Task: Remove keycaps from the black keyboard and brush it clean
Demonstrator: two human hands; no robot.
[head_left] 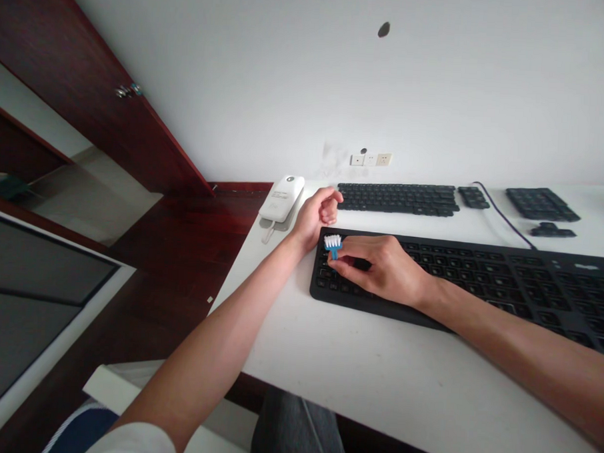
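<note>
My right hand [387,267] pinches a small blue brush [334,245] with white bristles that point up. It is over the left end of a black keyboard [408,314], whose key positions look bare of their caps. At the keyboard's far left corner, my left hand [318,217] rests on its side with the fingers curled in, and nothing shows in them. Behind the keyboard, loose black keycaps [398,198] are laid out in rows, close to my left fingertips.
More keycaps form a small group [473,197], a number-pad block [542,203] and an arrow cluster [553,230]. A cable [505,219] runs behind the keyboard. A white power bank [283,199] lies near the left edge of the white table [326,361]. Wall sockets [371,160] are behind.
</note>
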